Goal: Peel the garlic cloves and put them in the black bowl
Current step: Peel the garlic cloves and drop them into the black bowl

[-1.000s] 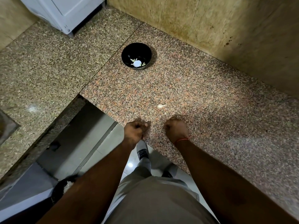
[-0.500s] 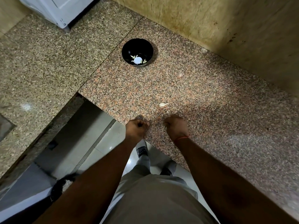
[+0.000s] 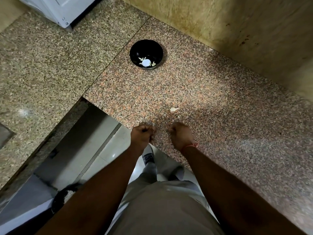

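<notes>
Both fists, the left hand [image 3: 143, 135] and right hand [image 3: 180, 136], were curled with nothing visibly held, so the right should pinch the small pale unpeeled garlic clove [image 3: 174, 109] at twelve o'clock, the glossy round black bowl [image 3: 146, 54] farther at eleven.

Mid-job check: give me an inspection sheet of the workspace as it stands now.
Surface: speckled granite counter, L-shaped.
Job's things: black bowl upright near the wall, pale pieces inside; one garlic clove on the counter beyond the hands.
Clutter: nothing seen.
Hands: left hand and right hand fisted at the counter edge; contents hidden.
Cables: nothing seen.
Surroundings: white appliance far left; stained wall; tiled floor below.
</notes>
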